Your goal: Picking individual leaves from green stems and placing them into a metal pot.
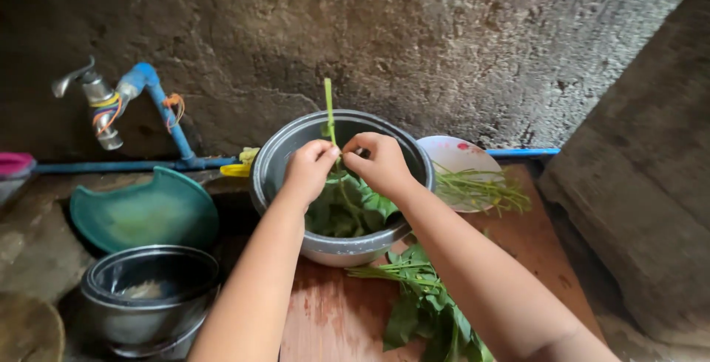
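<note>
My left hand (pixel 309 171) and my right hand (pixel 379 162) meet over a grey metal pot (pixel 275 158) and both pinch a green leafy stalk (pixel 328 109). Its bare stem stands up between my fingers; its leaves hang down below them. Picked green leaves (pixel 347 210) lie inside the pot. A bunch of leafy greens (pixel 423 303) lies on the reddish wooden board (pixel 333 317) under my right forearm. Stripped green stems (pixel 481 188) rest across a white plate (pixel 451 151) just right of the pot.
A metal tap on a blue pipe (pixel 159 107) sticks out of the rough concrete wall at left. Below it sit a teal plastic dish (pixel 144 214) and a steel bowl (pixel 148 288). A concrete block (pixel 636 184) rises at right.
</note>
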